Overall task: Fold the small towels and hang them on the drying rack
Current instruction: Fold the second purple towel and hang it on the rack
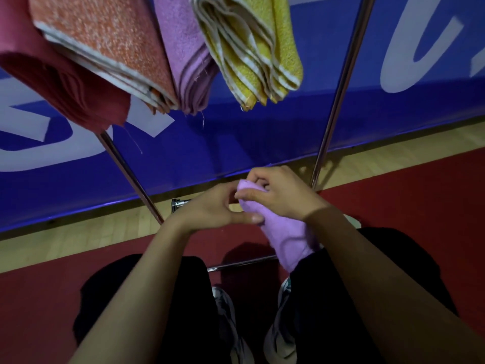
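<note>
A small lilac towel (286,233) hangs bunched between my hands at mid-frame. My right hand (283,195) grips its top edge with curled fingers. My left hand (212,207) pinches the towel's left side between thumb and fingers. Above, folded towels hang from the drying rack: a maroon one (60,72), an orange one (105,43), a purple one (186,61) and a yellow one (252,48). The rack's metal legs (341,88) slant down to the floor on either side of my hands.
A blue banner with white letters (236,137) runs behind the rack. Below lie a wooden floor strip (393,151) and red flooring (39,298). My legs in black trousers and my grey shoes (280,324) stand beside the rack's lower bar (241,264).
</note>
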{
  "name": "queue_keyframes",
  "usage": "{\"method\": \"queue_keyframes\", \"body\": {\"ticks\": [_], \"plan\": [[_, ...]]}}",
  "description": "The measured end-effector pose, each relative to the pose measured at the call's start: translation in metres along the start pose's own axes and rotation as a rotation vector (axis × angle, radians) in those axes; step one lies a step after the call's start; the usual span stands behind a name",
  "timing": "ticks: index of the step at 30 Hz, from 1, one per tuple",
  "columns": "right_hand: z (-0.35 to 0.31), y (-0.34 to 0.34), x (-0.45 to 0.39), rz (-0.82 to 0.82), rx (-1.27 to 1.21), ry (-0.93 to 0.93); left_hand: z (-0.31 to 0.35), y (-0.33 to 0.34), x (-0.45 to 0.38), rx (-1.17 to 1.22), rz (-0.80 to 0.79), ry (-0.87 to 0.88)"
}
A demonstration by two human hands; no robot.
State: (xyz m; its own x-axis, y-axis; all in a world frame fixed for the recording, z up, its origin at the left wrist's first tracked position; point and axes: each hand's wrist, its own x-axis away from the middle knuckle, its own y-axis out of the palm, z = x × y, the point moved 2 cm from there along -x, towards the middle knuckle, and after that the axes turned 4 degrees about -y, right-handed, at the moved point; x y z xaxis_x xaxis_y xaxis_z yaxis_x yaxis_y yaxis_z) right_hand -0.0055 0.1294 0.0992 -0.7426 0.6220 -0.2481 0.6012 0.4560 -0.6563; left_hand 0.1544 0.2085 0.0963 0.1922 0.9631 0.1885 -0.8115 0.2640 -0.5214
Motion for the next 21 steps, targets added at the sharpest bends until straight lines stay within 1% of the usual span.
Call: {"method": "queue_keyframes", "body": {"ticks": [3,5,7,9,10,11,14,17,19,21], "plan": [[0.000,-0.010,-0.001,0.046,-0.049,0.036,0.002,0.001,-0.008,-0.017,0.055,-0.032],[0.007,-0.017,0.001,0.019,-0.080,0.068,0.002,-0.002,-0.009,-0.031,0.119,-0.056],[0.019,-0.023,0.006,-0.109,-0.080,0.135,0.003,-0.005,-0.008,-0.005,0.188,-0.014],[0.032,-0.026,0.015,-0.296,-0.009,0.193,0.002,-0.012,-0.004,0.034,0.227,0.032],[0.038,-0.027,0.019,-0.357,0.016,0.199,0.001,-0.016,-0.002,0.033,0.249,0.050],[0.040,-0.028,0.023,-0.378,0.022,0.192,0.001,-0.019,0.000,0.029,0.266,0.068],[0.042,-0.034,0.024,-0.301,0.017,0.159,0.001,-0.025,0.006,0.026,0.336,0.100],[0.048,-0.037,0.020,-0.140,0.027,0.171,0.001,-0.030,0.012,0.049,0.407,0.108],[0.053,-0.039,0.018,-0.057,-0.022,0.212,-0.003,-0.036,0.017,0.066,0.431,0.104],[0.053,-0.039,0.017,-0.011,-0.046,0.206,-0.006,-0.039,0.021,0.089,0.431,0.086]]}}
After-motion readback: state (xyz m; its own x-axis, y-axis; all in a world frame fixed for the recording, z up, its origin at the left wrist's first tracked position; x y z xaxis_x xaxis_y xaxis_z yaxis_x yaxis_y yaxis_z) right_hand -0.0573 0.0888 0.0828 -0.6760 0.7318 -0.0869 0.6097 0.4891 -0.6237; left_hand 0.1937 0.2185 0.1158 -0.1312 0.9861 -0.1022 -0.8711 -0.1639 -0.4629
